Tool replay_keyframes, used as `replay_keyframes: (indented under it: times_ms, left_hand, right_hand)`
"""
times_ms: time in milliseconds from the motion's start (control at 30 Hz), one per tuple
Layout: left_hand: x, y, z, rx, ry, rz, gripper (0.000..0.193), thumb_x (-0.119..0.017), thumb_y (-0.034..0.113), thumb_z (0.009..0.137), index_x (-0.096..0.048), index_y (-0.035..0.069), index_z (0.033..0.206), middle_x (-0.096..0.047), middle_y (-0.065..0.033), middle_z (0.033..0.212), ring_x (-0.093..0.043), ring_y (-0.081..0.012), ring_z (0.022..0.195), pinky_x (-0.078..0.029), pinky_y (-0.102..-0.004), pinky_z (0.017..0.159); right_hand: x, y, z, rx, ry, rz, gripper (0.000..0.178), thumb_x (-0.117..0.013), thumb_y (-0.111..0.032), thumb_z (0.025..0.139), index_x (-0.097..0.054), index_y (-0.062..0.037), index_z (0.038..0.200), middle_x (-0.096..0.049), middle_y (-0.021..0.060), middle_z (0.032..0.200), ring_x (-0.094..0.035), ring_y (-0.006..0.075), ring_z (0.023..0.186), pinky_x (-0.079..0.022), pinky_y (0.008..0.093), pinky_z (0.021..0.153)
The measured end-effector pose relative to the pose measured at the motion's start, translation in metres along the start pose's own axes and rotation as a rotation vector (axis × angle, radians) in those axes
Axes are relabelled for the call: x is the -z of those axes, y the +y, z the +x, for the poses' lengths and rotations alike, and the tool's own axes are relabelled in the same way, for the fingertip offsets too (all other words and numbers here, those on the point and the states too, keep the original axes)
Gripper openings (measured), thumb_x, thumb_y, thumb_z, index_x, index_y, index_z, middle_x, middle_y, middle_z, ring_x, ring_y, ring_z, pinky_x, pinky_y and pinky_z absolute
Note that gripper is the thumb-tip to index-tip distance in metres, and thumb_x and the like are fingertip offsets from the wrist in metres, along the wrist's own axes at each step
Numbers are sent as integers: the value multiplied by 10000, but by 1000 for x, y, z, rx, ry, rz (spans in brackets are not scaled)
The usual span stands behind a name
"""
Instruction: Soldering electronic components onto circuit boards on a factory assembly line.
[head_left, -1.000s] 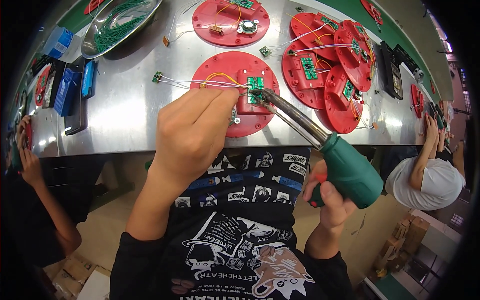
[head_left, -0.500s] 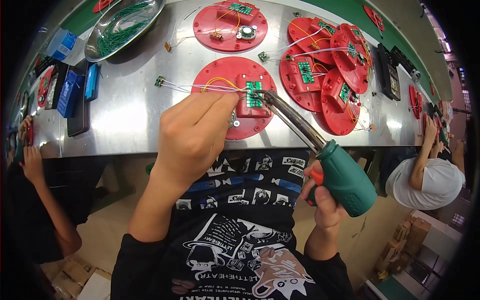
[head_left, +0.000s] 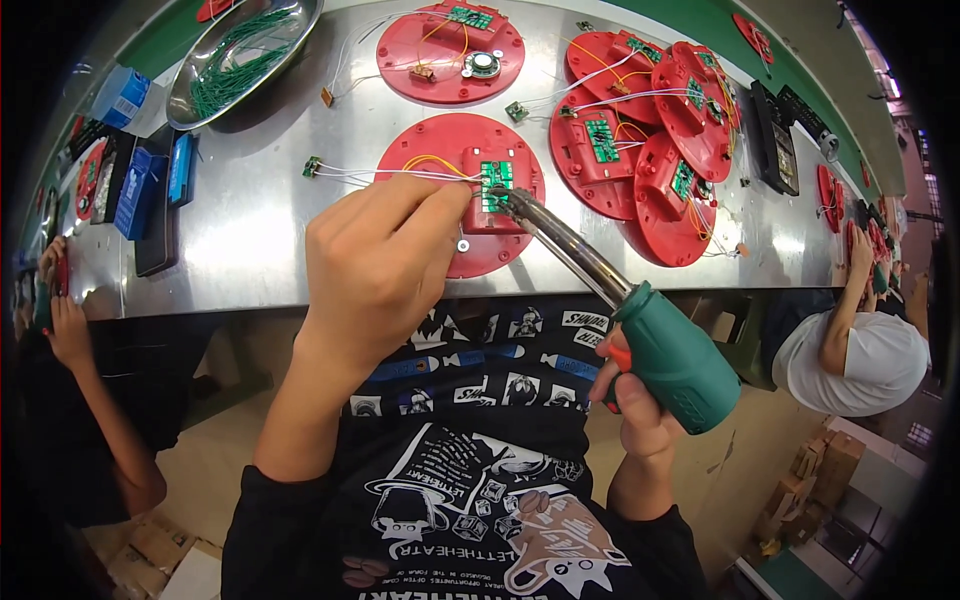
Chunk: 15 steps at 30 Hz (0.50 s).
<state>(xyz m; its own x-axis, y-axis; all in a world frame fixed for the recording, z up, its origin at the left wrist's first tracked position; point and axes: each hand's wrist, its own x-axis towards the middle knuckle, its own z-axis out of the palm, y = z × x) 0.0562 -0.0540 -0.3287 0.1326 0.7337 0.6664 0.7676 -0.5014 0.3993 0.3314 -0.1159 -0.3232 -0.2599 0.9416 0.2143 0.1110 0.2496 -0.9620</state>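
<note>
In front of me a round red plastic part (head_left: 430, 138) lies on the metal table, with a green circuit board (head_left: 497, 176) on its raised block. My left hand (head_left: 375, 262) is closed in a pinch over the part's left side, its fingertips on a thin wire beside the board. White wires (head_left: 352, 172) run left to a small green board (head_left: 312, 168), and yellow wires (head_left: 428, 162) loop behind my fingers. My right hand (head_left: 645, 412) grips the green handle of a soldering gun (head_left: 680, 360), fingers near its red trigger. The tip touches or nearly touches the board.
Another wired red part (head_left: 400, 70) lies farther back. Several more overlap in a pile (head_left: 585, 185) at the right. A metal bowl of green wires (head_left: 185, 100) stands back left, near blue boxes (head_left: 140, 190). Co-workers sit on both sides, one in a white shirt (head_left: 850, 365).
The soldering gun and its tip have shifted slightly left and down across the board. My left hand keeps its pinch. The whole view has drifted a little.
</note>
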Motion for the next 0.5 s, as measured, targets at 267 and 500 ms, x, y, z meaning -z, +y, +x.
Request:
replay_keyframes:
  times_ms: [267,500]
  left_hand:
    - [-2,0,-2,-7,18,34,198,-703,3,746,-721,31,941,-683,-83,819,-666,-252,676,-513,-353,588]
    - [-3,1,-3,-19,30,30,191,-700,2,753,-724,29,940,-690,-87,822,-672,-254,686,-520,-352,596]
  right_hand:
    - [-2,-1,-6,-88,36,-54,431,-628,-154,871,-575,99,1217,-625,204,999,-600,211,555,-477,284,523]
    - [-3,-8,4,-57,16,67,434,-636,-159,866,-570,98,1209,-602,177,925,-598,213,555,-476,286,505]
